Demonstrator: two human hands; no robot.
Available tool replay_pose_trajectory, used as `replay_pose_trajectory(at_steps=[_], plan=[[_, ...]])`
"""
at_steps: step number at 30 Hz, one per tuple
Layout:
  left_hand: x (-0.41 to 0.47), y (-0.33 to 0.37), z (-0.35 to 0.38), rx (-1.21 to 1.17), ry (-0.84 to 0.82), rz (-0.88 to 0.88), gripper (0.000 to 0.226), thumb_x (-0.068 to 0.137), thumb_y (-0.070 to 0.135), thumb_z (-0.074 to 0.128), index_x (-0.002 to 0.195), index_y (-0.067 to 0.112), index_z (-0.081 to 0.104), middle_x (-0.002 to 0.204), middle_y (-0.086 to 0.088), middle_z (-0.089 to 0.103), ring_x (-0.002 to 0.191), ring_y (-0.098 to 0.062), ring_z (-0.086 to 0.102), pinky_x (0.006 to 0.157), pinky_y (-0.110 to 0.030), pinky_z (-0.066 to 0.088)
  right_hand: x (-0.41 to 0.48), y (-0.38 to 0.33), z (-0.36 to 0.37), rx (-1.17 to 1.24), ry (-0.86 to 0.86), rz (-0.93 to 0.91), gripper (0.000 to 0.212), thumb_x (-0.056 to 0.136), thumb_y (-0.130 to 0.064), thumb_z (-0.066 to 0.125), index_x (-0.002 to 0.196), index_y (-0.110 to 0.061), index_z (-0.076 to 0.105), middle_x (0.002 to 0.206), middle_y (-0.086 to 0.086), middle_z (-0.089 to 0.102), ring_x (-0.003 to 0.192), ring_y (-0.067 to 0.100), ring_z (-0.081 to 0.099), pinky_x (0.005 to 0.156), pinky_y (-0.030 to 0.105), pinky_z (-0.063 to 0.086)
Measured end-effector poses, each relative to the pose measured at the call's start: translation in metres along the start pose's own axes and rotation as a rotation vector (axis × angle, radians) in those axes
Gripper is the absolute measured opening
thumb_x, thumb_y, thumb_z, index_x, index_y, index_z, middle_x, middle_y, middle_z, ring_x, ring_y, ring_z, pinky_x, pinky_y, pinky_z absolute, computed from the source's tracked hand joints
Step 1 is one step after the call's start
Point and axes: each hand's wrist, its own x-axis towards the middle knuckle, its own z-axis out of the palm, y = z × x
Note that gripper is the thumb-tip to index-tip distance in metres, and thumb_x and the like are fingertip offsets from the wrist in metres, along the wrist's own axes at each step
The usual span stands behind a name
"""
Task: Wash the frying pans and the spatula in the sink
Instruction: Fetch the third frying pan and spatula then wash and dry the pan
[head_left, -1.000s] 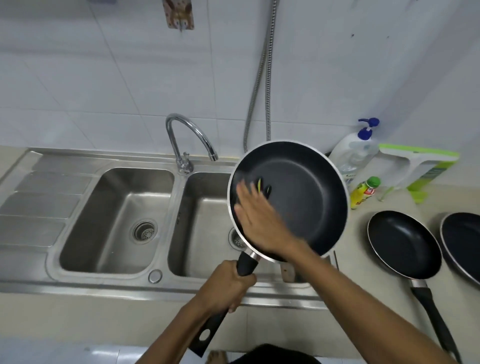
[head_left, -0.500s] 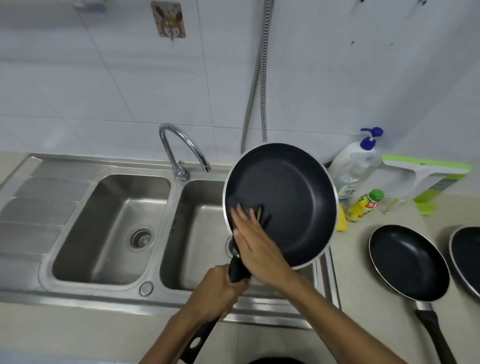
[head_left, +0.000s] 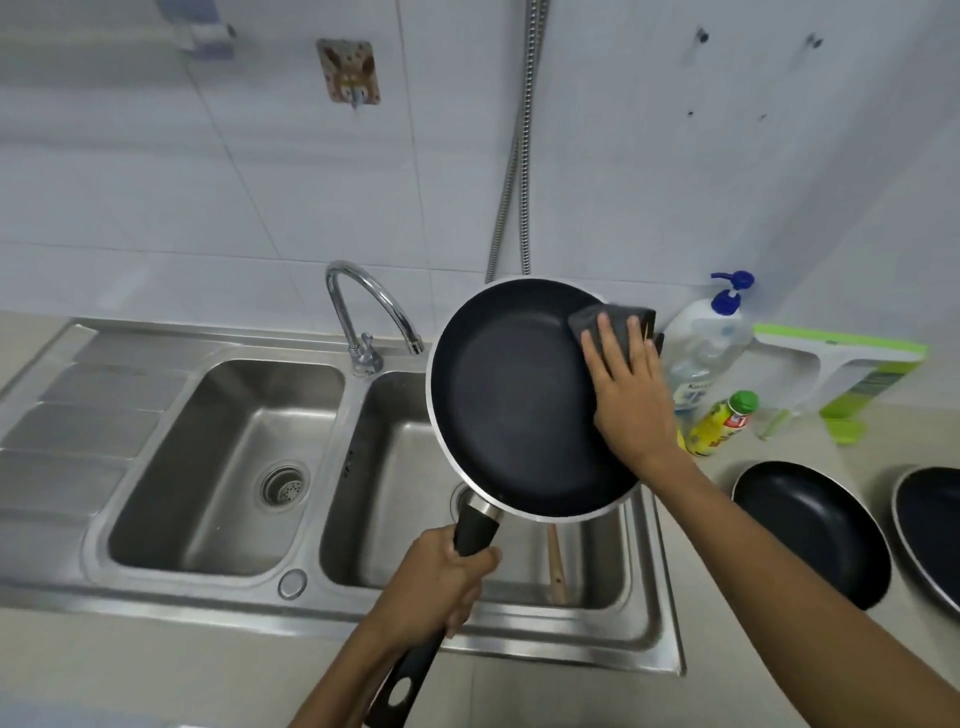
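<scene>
Two hands: our left hand (head_left: 441, 582) grips the frying pan (head_left: 514, 405) by its handle (head_left: 471, 525) over the sink (head_left: 156, 493), our right hand (head_left: 631, 395) presses the sponge (head_left: 608, 318) flat-fingered on its far rim; we should sweep round evenly.

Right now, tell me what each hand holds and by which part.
The left hand grips the frying pan by its black handle. The right hand presses a dark sponge against the pan's inner wall.

You are looking at a pump bottle (head_left: 702, 340) whose label is showing a word starting "Ka"; the rest is blurring out. The yellow bottle (head_left: 719, 423) is wearing a red label too blurred to read, and the green box (head_left: 865, 382) is showing print too small to read.
</scene>
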Motion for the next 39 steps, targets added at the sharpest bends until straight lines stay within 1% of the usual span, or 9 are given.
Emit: replay_pose_trajectory(at_steps=[4,9,14,18,21,27,29,36,39], plan=[[-0.002,-0.006,0.001,0.004,0.009,-0.027,0.03,0.092,0.014,0.064,0.075,0.012,0.039,0.047,-0.004,0.039,0.035,-0.017,0.031,0.037,-0.023,0.03,-0.072,-0.014,0.013,0.192,-0.188,-0.029,0.077,0.083,-0.016,0.054,0.157,-0.011,0.033,0.162,0.017,0.032,0.149,0.044,0.028,0.123,0.051,0.023],[-0.004,-0.007,0.004,0.11,0.047,-0.018,0.025,0.091,0.015,0.062,0.075,0.011,0.043,0.048,-0.006,0.044,0.036,-0.019,0.037,0.038,-0.025,0.032,-0.105,-0.099,-0.029,0.609,-0.281,-0.326,0.056,0.109,-0.021,0.029,0.162,-0.023,0.011,0.168,-0.011,0.004,0.156,0.013,-0.004,0.116,0.014,-0.012],[-0.011,-0.001,0.013,0.168,0.029,0.018,0.026,0.089,0.019,0.063,0.073,0.013,0.044,0.051,-0.004,0.045,0.04,-0.02,0.038,0.04,-0.026,0.033,-0.006,-0.096,-0.022,0.492,-0.052,-0.18,0.057,0.106,-0.015,0.035,0.161,-0.012,0.018,0.169,0.006,0.016,0.156,0.035,0.008,0.128,0.041,0.008],[-0.006,0.007,0.005,0.167,0.039,0.03,0.026,0.09,0.021,0.065,0.075,0.014,0.046,0.053,-0.003,0.047,0.041,-0.019,0.04,0.041,-0.025,0.035,0.008,-0.026,0.008,0.403,-0.07,0.039,0.078,0.088,0.003,0.05,0.16,-0.015,0.025,0.168,0.008,0.021,0.153,0.043,0.016,0.121,0.055,0.026],[0.003,0.007,-0.006,0.137,0.051,0.025,0.024,0.092,0.02,0.064,0.077,0.013,0.046,0.054,-0.005,0.047,0.042,-0.019,0.039,0.041,-0.025,0.034,-0.047,-0.019,0.02,0.428,-0.154,-0.014,0.086,0.081,0.008,0.056,0.159,-0.016,0.028,0.166,0.008,0.026,0.152,0.037,0.023,0.121,0.05,0.03],[0.017,0.001,-0.003,0.218,0.058,-0.009,0.022,0.091,0.021,0.064,0.077,0.013,0.05,0.054,-0.004,0.048,0.043,-0.019,0.04,0.04,-0.025,0.035,-0.116,-0.09,-0.001,0.881,-0.251,0.076,0.061,0.094,0.005,0.048,0.145,-0.027,0.055,0.155,-0.009,0.046,0.141,0.01,0.044,0.118,0.019,0.029],[0.02,0.001,-0.005,0.217,0.04,-0.023,0.021,0.09,0.021,0.065,0.078,0.013,0.05,0.055,-0.004,0.049,0.045,-0.02,0.04,0.042,-0.026,0.035,-0.122,-0.09,-0.017,0.953,-0.279,0.042,0.055,0.096,0.004,0.045,0.14,-0.025,0.06,0.148,-0.011,0.054,0.137,0.004,0.047,0.118,0.016,0.029],[0.021,-0.014,0.01,0.046,0.032,-0.087,0.024,0.092,0.012,0.063,0.077,0.013,0.045,0.052,-0.001,0.041,0.04,-0.014,0.035,0.039,-0.024,0.033,-0.163,-0.012,-0.007,0.491,-0.09,0.212,0.046,0.083,0.008,0.06,0.121,-0.014,0.069,0.124,0.005,0.069,0.101,0.029,0.065,0.092,0.034,0.051],[0.022,-0.024,0.01,-0.022,0.049,-0.11,0.03,0.091,0.008,0.063,0.073,0.015,0.039,0.048,0.001,0.037,0.039,-0.013,0.032,0.039,-0.023,0.03,-0.191,0.028,0.029,0.323,-0.074,0.366,0.046,0.081,0.008,0.064,0.123,-0.01,0.069,0.129,0.009,0.066,0.104,0.035,0.063,0.091,0.043,0.057]])
